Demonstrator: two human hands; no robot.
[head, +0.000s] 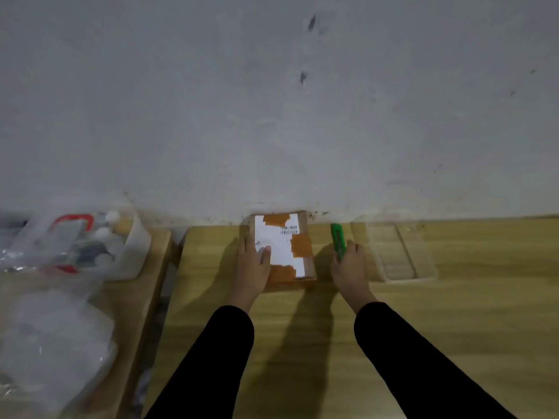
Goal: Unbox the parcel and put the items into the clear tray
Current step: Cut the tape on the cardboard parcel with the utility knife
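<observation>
A small brown cardboard parcel (298, 247) with a white label and orange tape patches lies flat on the wooden table (453, 313), against the wall. My left hand (253, 264) rests on its left edge, thumb on the label. My right hand (351, 264) sits just right of the parcel, closed around a green box cutter (338, 237) that points away from me. The clear tray (396, 252) stands to the right of that hand and looks to hold nothing.
A second wooden surface on the left, across a narrow gap, carries a clear bin (90, 240) full of mixed small items and a heap of clear plastic bags (51, 343). The grey wall (272, 101) rises right behind the table.
</observation>
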